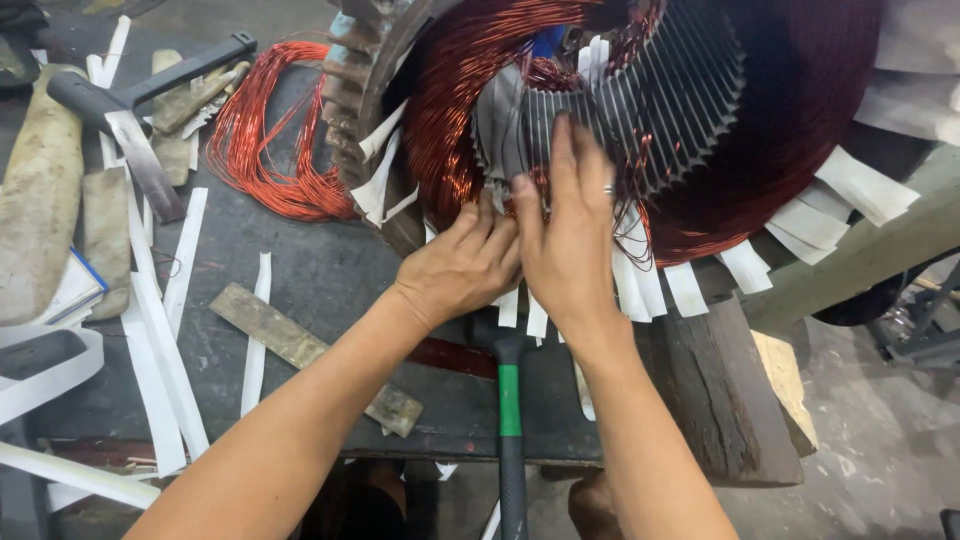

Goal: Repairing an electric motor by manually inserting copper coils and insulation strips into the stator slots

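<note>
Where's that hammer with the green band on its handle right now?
The green-banded hammer lies at the bottom centre of the head view, on the dark workbench, its handle pointing toward the person, between the forearms, just below both hands.

The wire windings (450, 120) in the big motor core (650, 100) are coppery red and glossy, and the loose coil of wire (265, 150) on the bench (320, 270) has the same bright orange-red. The core's teeth are dull grey steel, a ribbed pattern of dark slots. Paper strips (160, 330) are plain white. A hammer (510, 430) has a black handle with a green band. The bench is dark grey, the wooden block (720, 400) dark brown, and a flat bar (300, 350) tan-grey.
</note>
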